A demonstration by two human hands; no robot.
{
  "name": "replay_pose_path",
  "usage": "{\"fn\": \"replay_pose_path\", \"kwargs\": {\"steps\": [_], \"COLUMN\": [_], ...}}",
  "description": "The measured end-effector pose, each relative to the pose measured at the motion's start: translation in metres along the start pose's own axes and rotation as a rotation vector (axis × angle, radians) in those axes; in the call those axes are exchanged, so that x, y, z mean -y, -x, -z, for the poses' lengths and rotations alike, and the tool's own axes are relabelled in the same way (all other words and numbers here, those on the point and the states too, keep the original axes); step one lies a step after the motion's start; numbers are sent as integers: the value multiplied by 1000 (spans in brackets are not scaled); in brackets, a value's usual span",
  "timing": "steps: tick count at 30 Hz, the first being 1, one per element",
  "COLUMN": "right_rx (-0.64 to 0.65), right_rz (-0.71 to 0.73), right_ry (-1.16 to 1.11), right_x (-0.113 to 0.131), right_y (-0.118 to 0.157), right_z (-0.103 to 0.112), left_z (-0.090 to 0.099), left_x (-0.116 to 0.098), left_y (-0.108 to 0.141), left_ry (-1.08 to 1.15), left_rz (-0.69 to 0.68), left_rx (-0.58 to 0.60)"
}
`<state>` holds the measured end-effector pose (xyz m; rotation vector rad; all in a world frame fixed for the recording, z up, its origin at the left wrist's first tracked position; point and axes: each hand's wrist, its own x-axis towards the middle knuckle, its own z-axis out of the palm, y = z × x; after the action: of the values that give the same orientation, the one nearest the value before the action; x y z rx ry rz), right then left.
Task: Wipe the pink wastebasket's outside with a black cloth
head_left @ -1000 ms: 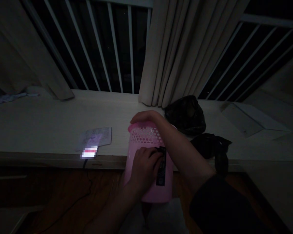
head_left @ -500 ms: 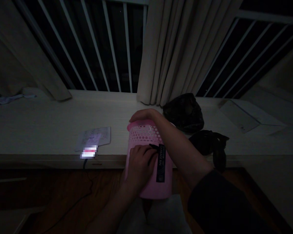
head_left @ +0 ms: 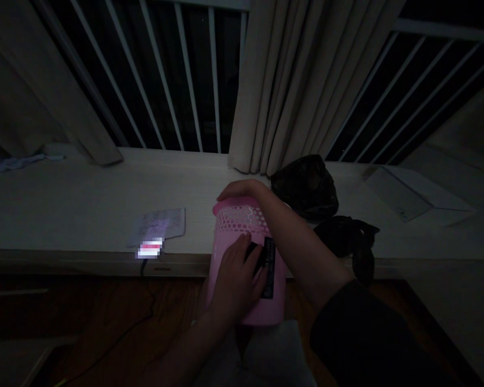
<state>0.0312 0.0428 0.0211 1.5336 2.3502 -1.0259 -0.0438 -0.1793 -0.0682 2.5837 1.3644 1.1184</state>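
A pink garbage bin [head_left: 226, 242] with a honeycomb pattern of holes near its rim stands in front of me at the ledge. My right hand [head_left: 239, 189] is bent over the rim at the far side; part of its fingers is hidden by the bin. Flat against the bin's near side lies my left hand [head_left: 234, 279], its fingers stretched and apart. Beneath them shows a black patch [head_left: 255, 255], beside the black label [head_left: 269, 269] with light lettering. Whether patch and label are one piece I cannot tell.
Two black plastic bags, one further back [head_left: 305, 185] and one nearer [head_left: 347, 236], sit right of the bin on the pale ledge [head_left: 84, 209]. A paper [head_left: 171, 221] and a glowing, pixelated device [head_left: 150, 248] with a cable lie left. A white box [head_left: 419, 193] stands far right.
My left hand's bent fingers have straightened and moved slightly right and down onto the black patch, covering part of the label. The right hand keeps its hold on the rim.
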Motion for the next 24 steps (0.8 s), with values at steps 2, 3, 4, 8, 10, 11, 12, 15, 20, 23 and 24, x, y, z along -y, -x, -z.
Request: {"fn": "replay_pose_path", "kwargs": {"steps": [2, 3, 4, 8, 10, 11, 12, 15, 20, 23, 24], "right_rx": [-7, -16, -30, -98, -127, -141, -154, -183, -197, -212, -217], "right_rz": [-14, -20, -25, -40, -50, -54, -58, -67, -79, -77, -77], "right_ry": [16, 27, 40, 104, 139, 157, 175, 218, 241, 249, 254], "right_x": [0, 1, 1, 4, 6, 7, 7, 9, 7, 5, 6], "right_y": [0, 1, 1, 2, 3, 3, 3, 4, 7, 8, 8], "right_z": [-1, -1, -1, -2, -3, -4, -4, -6, -7, -7, -7], "left_z": [0, 0, 1, 5, 8, 8, 8, 7, 5, 7, 9], "left_x": [-5, -8, -10, -16, -13, -10, -7, 1, -6, -9, -8], "left_y": [2, 3, 4, 11, 12, 10, 8, 2, 9, 15, 16], "left_ry": [-32, -48, -62, -82, -68, -69, -79, -129, -105, -58, -47], "left_rz": [-7, -2, 8, -2, -30, -25, -3, 92, 32, 7, 27], "left_rx": [77, 110, 140, 227, 248, 247, 239, 196, 226, 233, 218]}}
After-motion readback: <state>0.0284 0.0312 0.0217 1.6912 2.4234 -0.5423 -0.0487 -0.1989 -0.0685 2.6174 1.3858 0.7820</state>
